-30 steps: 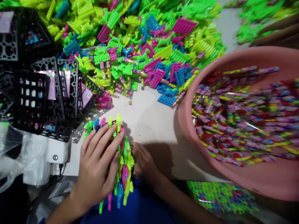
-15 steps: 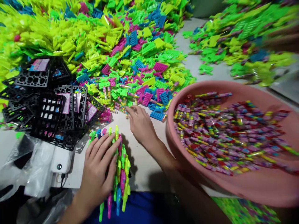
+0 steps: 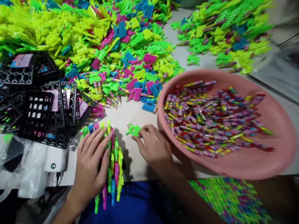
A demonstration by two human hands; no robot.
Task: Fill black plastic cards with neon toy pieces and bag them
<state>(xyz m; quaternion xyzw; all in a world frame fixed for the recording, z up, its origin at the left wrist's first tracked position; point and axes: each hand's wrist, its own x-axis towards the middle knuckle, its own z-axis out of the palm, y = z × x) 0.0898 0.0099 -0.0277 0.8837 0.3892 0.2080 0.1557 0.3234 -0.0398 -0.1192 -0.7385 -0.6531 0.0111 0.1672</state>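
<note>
My left hand (image 3: 93, 155) is laid over a tight stack of small plastic comb-like pieces (image 3: 114, 168) in green, yellow, pink and blue. Its fingers wrap the top of the stack, whose lower end hangs past the table edge. To the right, my right hand (image 3: 155, 146) pinches a single bright green plastic piece (image 3: 133, 130) between thumb and fingers, just above or on the table; its exact height I cannot tell. My fingers hide part of that piece's right end.
A pink basin (image 3: 280, 149) of candy-like tubes (image 3: 210, 121) stands at right. Behind lies a big heap of plastic pieces (image 3: 77, 34), with another pile (image 3: 233, 34) at back right. Black crates (image 3: 38, 109), a white power bank (image 3: 54, 158) and plastic bags (image 3: 32, 168) crowd the left.
My right hand has come back from the heap's front edge toward me, now with a green piece in its fingers. My left hand stays on the stack. The view has shifted right.
</note>
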